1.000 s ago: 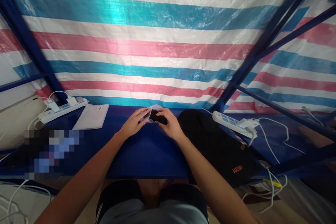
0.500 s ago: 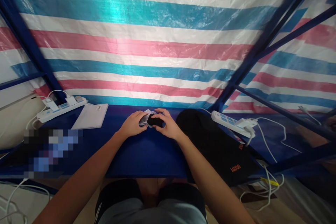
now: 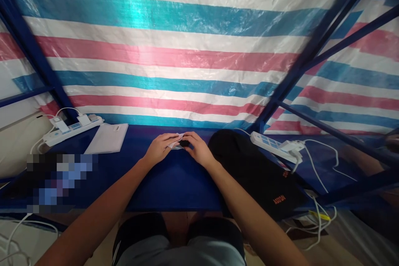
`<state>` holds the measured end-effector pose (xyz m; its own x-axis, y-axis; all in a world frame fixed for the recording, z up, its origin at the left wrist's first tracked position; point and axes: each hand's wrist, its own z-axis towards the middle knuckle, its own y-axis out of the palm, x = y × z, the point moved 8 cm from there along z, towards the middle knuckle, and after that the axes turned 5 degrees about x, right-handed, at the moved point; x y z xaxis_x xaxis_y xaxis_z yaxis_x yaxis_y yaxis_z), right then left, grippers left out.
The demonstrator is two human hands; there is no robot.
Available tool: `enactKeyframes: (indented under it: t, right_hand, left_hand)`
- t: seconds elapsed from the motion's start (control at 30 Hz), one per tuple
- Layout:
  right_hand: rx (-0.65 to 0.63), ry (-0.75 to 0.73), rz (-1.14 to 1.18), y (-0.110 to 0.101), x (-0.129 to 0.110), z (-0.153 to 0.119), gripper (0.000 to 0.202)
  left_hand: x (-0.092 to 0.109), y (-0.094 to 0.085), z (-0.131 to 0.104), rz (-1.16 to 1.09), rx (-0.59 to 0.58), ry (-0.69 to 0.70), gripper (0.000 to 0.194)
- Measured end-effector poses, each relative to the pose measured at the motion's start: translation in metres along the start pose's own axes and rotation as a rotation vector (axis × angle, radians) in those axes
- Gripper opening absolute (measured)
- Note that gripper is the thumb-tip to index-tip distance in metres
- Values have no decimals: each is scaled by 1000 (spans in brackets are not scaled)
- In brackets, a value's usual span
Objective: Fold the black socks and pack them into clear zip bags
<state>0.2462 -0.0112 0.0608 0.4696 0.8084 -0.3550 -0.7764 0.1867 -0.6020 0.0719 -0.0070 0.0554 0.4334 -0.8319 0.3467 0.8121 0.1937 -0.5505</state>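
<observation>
Where the hands meet: both forearms are extended forward over the blue tabletop [image 3: 162,183].
Left hand [image 3: 160,149]: grip pinched on a thin clear plastic bag [image 3: 175,143].
Right hand [image 3: 198,149]: grip pressed onto a small black object [image 3: 184,143] at the bag's mouth.
Location: held low at the tabletop's far edge, beside soft black fabric [image 3: 252,170].

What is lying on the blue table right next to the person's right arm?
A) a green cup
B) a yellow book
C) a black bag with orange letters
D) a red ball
C: a black bag with orange letters lies on the blue table, just to the right of the right hand and its arm.
</observation>
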Motion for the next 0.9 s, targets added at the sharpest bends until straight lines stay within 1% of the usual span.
enactKeyframes:
  t: [0.07, 0.13, 0.2, 0.23, 0.3, 0.33, 0.43, 0.5, 0.57, 0.63, 0.7, 0.73, 0.8, 0.9]
  right_hand:
    - [26, -5, -175, -2, -5, 3, 48]
    - [50, 25, -354, -6, -6, 5, 44]
    - [49, 55, -465, -7, -4, 5, 34]
    - [34, 67, -482, -6, 0, 4, 29]
    - [-13, 110, -454, -1, 11, 1, 23]
    - [-31, 143, -420, 2, 17, -2, 24]
    - [-29, 218, -284, 5, 29, -6, 37]
    - [5, 203, -187, 2, 26, -6, 41]
    - [46, 159, -88, -3, 18, -3, 40]
    - [76, 118, -7, -9, 10, 0, 40]
    - [91, 93, 45, -12, 6, 2, 40]
    - [100, 93, 62, -12, 6, 3, 40]
    - [141, 126, 92, -13, 11, 3, 40]
    - [197, 201, 119, -11, 21, 1, 30]
  left_hand:
    - [3, -5, 2, 11, 44, 16, 37]
    - [9, -8, 3, 9, 67, 38, 36]
    - [16, -8, 4, -10, 68, 66, 34]
    - [20, -7, 4, -23, 62, 78, 33]
    - [24, -3, 6, -47, 48, 87, 31]
    - [25, -1, 7, -54, 47, 81, 31]
    - [19, -3, 12, -16, 81, 26, 30]
    - [9, -10, 14, 55, 133, -36, 30]
    - [-4, -23, 12, 128, 210, -133, 29]
    - [-17, -37, 7, 187, 307, -246, 30]
    - [-24, -47, 2, 237, 366, -308, 30]
    - [-23, -49, 1, 261, 372, -311, 30]
    - [-16, -47, 2, 304, 337, -264, 31]
    - [5, -32, 8, 315, 230, -123, 33]
